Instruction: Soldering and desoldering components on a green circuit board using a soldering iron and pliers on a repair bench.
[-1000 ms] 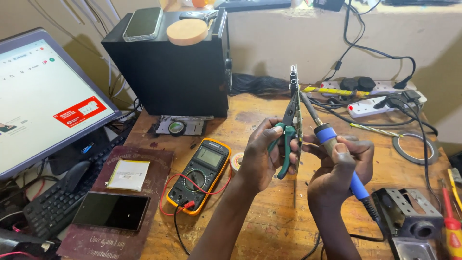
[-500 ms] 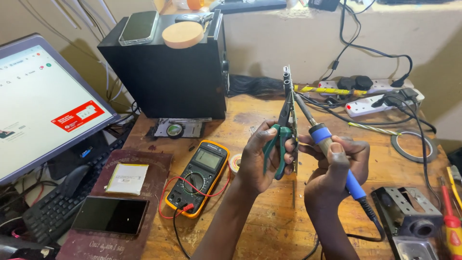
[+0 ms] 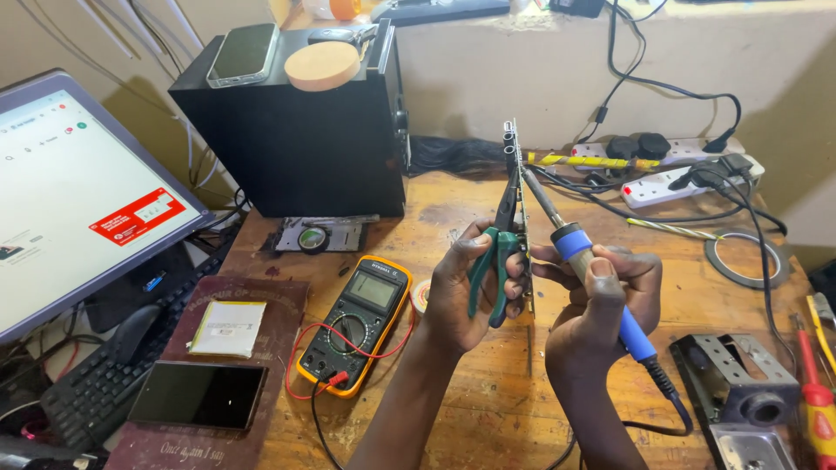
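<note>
My left hand (image 3: 466, 292) grips green-handled pliers (image 3: 498, 252) held upright, their jaws clamped near the top of a thin circuit board (image 3: 517, 187) seen edge-on. My right hand (image 3: 601, 300) holds a blue-handled soldering iron (image 3: 579, 261), its metal tip angled up to the board close to the pliers' jaws; some fingers of this hand also touch the board's lower edge. Both hands hover above the wooden workbench (image 3: 488, 409). A yellow multimeter (image 3: 355, 322) with red and black leads lies just left of my left wrist.
A monitor (image 3: 78, 209), keyboard (image 3: 96, 392) and mouse (image 3: 131, 331) stand at left, beside a dark phone (image 3: 198, 394) and a flat battery (image 3: 228, 327) on a brown book. A black speaker box (image 3: 300, 130) sits behind. At right are a power strip (image 3: 675, 178), metal stand (image 3: 736, 387), tape ring (image 3: 747, 259) and screwdrivers (image 3: 814, 392).
Both hands with the pliers, board and soldering iron have shifted slightly left in view; the grips are unchanged.
</note>
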